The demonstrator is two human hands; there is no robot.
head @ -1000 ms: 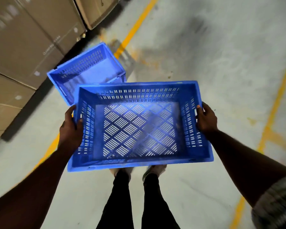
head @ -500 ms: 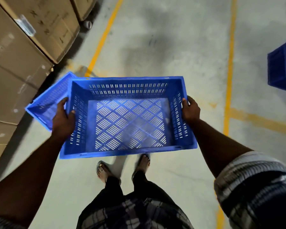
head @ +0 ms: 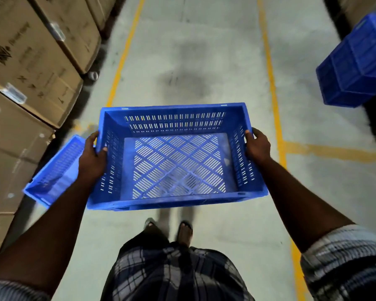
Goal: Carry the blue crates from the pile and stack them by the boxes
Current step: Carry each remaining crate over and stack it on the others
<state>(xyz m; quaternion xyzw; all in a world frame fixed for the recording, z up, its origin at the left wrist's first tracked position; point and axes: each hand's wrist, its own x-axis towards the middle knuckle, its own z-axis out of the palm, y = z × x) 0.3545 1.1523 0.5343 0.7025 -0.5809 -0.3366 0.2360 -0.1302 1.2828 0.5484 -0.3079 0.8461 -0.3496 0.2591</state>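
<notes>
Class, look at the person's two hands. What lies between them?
The blue crate, empty: the left hand and the right hand grip its opposite end walls, as the head view shows.

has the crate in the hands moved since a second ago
yes: the carried crate has swung rightward, past the floor crate, which lay beyond its far-left corner before.

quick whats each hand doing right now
Left hand: grip closed on the left wall of the blue crate.
Right hand: grip closed on the right wall of the same crate.
</notes>
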